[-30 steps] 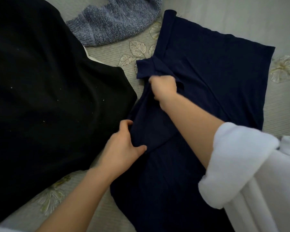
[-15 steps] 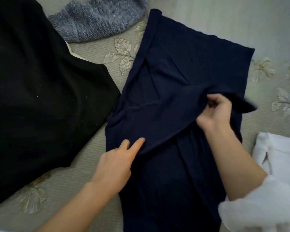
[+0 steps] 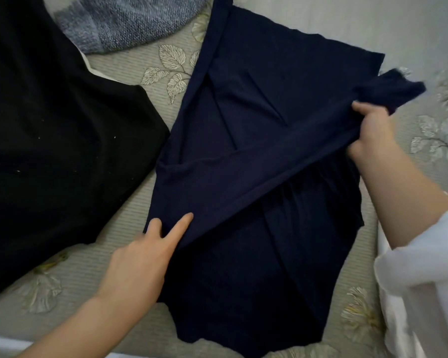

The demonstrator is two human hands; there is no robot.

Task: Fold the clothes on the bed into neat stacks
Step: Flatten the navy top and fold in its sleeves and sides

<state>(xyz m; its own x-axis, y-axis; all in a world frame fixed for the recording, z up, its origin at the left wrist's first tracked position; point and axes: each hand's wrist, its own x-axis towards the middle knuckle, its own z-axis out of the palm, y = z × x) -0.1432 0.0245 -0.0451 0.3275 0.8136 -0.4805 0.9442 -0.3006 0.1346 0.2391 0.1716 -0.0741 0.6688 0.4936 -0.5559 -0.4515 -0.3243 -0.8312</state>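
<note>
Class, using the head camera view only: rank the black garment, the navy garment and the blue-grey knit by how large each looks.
1. black garment, though cut off by the frame
2. navy garment, close to it in visible area, so the top two are unsure
3. blue-grey knit, clearly smallest, mostly out of frame

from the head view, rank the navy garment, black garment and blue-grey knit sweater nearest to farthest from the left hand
1. navy garment: under the left hand fingertips, centre.
2. black garment: on the left, apart.
3. blue-grey knit sweater: top, farthest.
</note>
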